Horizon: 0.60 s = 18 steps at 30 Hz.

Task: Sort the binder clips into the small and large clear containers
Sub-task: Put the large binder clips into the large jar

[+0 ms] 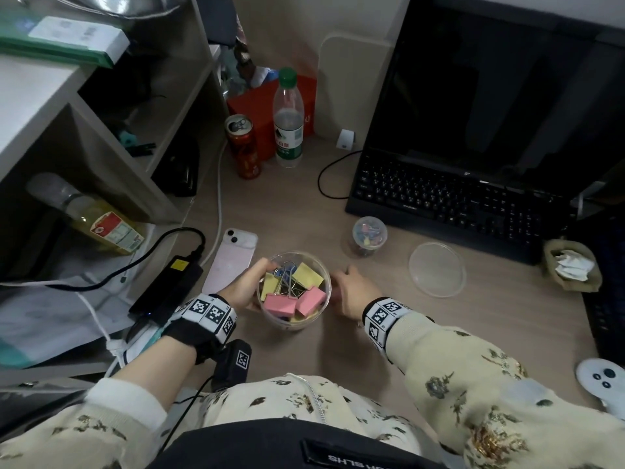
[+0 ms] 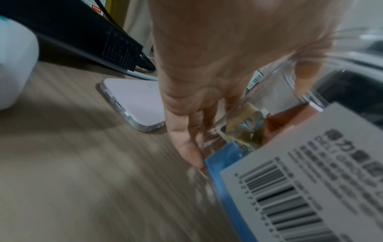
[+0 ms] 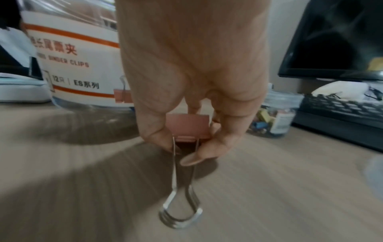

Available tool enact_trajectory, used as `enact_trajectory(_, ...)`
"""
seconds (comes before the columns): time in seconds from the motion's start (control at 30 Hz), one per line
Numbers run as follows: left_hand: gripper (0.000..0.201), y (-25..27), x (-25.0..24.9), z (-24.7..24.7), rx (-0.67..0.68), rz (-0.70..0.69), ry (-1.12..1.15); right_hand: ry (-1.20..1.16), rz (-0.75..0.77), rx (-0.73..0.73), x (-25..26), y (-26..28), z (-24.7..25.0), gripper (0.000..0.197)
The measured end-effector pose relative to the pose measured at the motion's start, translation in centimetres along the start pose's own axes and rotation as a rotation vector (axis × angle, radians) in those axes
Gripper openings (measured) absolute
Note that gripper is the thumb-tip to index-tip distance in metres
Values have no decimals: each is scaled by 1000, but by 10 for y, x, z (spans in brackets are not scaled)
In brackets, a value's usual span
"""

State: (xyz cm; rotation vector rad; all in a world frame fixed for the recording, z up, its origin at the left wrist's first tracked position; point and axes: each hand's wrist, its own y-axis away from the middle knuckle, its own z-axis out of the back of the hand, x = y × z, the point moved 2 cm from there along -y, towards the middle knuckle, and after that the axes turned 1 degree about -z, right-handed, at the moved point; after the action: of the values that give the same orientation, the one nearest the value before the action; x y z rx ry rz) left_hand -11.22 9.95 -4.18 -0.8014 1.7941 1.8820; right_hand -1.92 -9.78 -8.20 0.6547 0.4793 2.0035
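The desk [image 1: 291, 211] is pale wood-grain, and everything here is placed against the large clear container [image 1: 293, 319] standing near its front edge. Behind and to the right of that tub sits a black keyboard [image 1: 456, 201] under a dark monitor [image 1: 500, 79]. Just left of the tub lies a pink phone [image 1: 233, 262], face down. A round clear lid [image 1: 437, 269] rests flat on the desk to the tub's right. The tub itself is open-topped, with a white label banded in orange and a barcode on its wall, and holds big pink and yellow binder clips [image 1: 294, 292] with silver wire handles, piled loosely. The left hand [image 1: 241, 287] wraps its left wall, fingers curled round it. The right hand [image 1: 351, 292], just beside the tub's right wall, pinches a pink binder clip [image 3: 189, 127] between thumb and fingers, its wire handles hanging toward the desk. Behind and right of the tub, the small clear container [image 1: 369, 235] stands upright, filled with tiny mixed-colour clips.
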Motion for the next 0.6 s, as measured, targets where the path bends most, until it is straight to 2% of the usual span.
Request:
enact_trajectory(0.17,55,3,-1,-6,-31,1,-12,-156,-111,-62,-16,15,25,43)
enact_trajectory(0.3,54,5,-4,-17,-27,12,-20,-273,-110,-307,-22,34,69,50)
enact_trajectory(0.4,48,6,-8,-29,-28,-2,-15,-377,-4,-430,-11,53,99,48)
enact_trajectory(0.5,60,5,-11,-44,2,-18,-12,-393,151,-325,10,71,105,44)
enact_trajectory(0.6,50,9,-15,-58,13,-32,-31,-294,154,-217,20,81,92,44)
